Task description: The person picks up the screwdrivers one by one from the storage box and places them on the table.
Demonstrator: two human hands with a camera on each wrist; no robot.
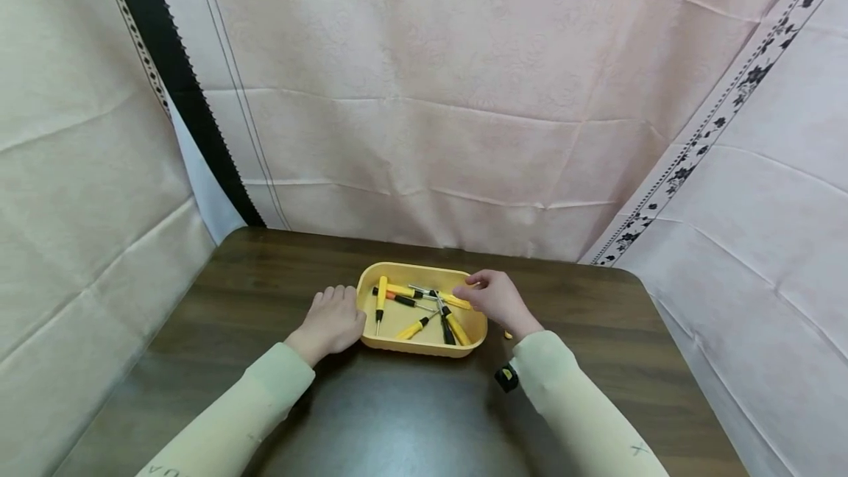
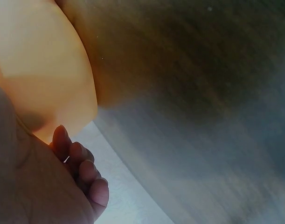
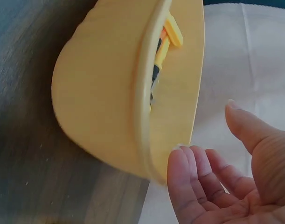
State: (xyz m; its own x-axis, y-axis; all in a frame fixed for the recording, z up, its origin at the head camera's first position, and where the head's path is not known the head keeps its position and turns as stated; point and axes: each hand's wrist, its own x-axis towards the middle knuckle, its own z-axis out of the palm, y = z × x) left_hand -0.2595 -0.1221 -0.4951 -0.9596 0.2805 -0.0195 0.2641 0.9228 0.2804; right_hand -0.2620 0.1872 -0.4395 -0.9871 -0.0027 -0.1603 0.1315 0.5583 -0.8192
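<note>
A yellow plastic basket point(image 1: 424, 349) holds several screwdrivers, most with yellow handles; one yellow-handled screwdriver point(image 1: 380, 299) lies along the left side. At the basket's left end my left hand point(image 1: 334, 319) grips the rim. In the left wrist view its fingers point(image 2: 88, 171) are curled beside the basket wall point(image 2: 53, 60), and the thumb is hidden. Over the right end is my right hand point(image 1: 495, 300). The right wrist view shows its thumb point(image 3: 247, 123) apart from the bent fingers, with nothing between them. The fingertips are close to the basket's end point(image 3: 141, 116).
The basket stands on a dark wooden table point(image 1: 285, 263). Pale cloth point(image 1: 424, 153) hangs behind the table and at both sides. A small yellow piece point(image 1: 508, 335) shows beside the right wrist, and a black device point(image 1: 506, 377) sits under the right cuff.
</note>
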